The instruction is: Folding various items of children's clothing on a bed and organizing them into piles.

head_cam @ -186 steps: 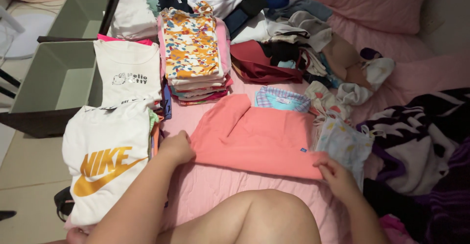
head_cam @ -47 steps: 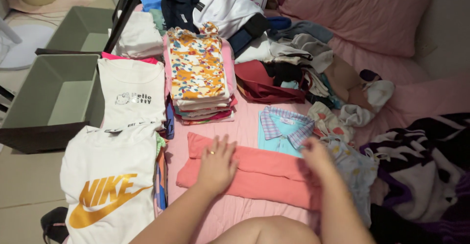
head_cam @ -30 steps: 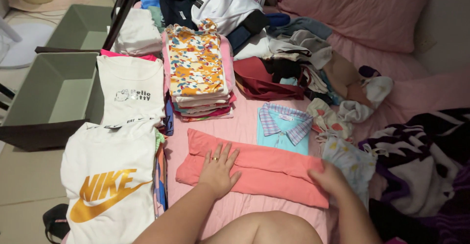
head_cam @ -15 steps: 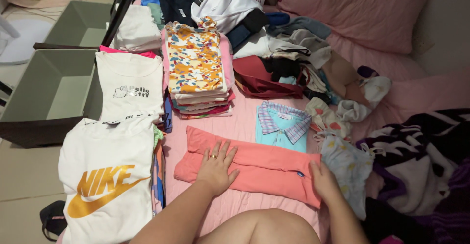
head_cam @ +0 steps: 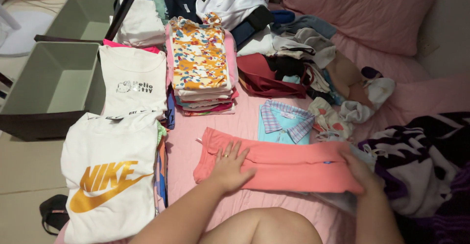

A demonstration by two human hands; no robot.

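Lying flat on the pink bed (head_cam: 245, 121), the folded coral garment (head_cam: 284, 163) ran its long axis left to right between both hands. Left hand (head_cam: 230, 168) pressed spread fingers flat near its left end. Right hand (head_cam: 360, 173) gripped the right end, fingers closed over the fabric edge, beside the striped-collar shirt (head_cam: 285, 122).

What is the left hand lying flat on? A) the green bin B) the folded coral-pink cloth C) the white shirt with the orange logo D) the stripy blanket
B: the left hand lies palm-down, fingers spread, on the folded coral-pink cloth, whose other end the right hand grips.
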